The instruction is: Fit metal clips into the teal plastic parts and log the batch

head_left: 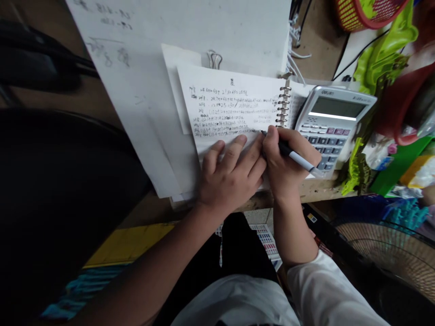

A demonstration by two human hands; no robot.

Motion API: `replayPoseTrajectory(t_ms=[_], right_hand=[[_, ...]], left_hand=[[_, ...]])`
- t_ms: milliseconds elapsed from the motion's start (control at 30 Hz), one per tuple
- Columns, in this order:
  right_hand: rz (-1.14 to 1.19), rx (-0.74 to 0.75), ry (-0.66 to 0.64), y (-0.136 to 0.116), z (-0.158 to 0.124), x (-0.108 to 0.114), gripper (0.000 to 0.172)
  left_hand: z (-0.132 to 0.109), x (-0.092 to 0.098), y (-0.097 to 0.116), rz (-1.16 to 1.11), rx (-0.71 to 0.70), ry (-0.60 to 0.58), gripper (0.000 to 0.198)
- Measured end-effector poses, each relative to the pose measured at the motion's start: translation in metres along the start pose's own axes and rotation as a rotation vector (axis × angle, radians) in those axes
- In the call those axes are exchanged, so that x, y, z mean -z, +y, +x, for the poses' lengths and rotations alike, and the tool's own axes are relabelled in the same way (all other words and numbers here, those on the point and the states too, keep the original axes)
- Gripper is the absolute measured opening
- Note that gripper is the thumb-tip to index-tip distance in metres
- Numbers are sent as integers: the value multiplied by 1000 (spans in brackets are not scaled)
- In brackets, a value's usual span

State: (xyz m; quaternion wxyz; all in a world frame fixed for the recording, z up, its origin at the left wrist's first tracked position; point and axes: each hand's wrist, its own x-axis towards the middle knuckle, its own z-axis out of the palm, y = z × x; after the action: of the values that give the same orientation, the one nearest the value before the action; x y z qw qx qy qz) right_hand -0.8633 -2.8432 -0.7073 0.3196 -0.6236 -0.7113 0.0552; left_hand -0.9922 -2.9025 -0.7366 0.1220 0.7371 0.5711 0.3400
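My right hand [287, 158] is closed around a black and white pen [299, 159], its tip at the last handwritten line of a ring-bound notebook [234, 108]. My left hand [233, 170] lies spread on the lower part of the page, its fingers apart and close to my right hand. Rows of figures fill the upper page. Metal rings [282, 106] join it to another page on the right. A grey calculator [335, 122] rests partly on that right page, its lower left corner behind my right hand.
Large white sheets [136, 90] lie under the notebook, with a binder clip [214, 59] above it. At the right are a red basket [370, 20], green plastic pieces [384, 50] and a red container [401, 104]. A fan [390, 253] stands at the lower right.
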Motion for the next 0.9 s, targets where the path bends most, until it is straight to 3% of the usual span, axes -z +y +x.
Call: replayPoseTrajectory(t_ms=[133, 400, 900], right_hand=[[-63, 40, 45, -3, 1, 1, 37], [-1, 22, 31, -4, 0, 1, 35], [-51, -43, 7, -4, 0, 1, 34]], left_hand=[[1, 1, 1, -40, 12, -13, 29], [2, 3, 1, 129, -83, 63, 23], [1, -1, 0, -32, -9, 47, 27]])
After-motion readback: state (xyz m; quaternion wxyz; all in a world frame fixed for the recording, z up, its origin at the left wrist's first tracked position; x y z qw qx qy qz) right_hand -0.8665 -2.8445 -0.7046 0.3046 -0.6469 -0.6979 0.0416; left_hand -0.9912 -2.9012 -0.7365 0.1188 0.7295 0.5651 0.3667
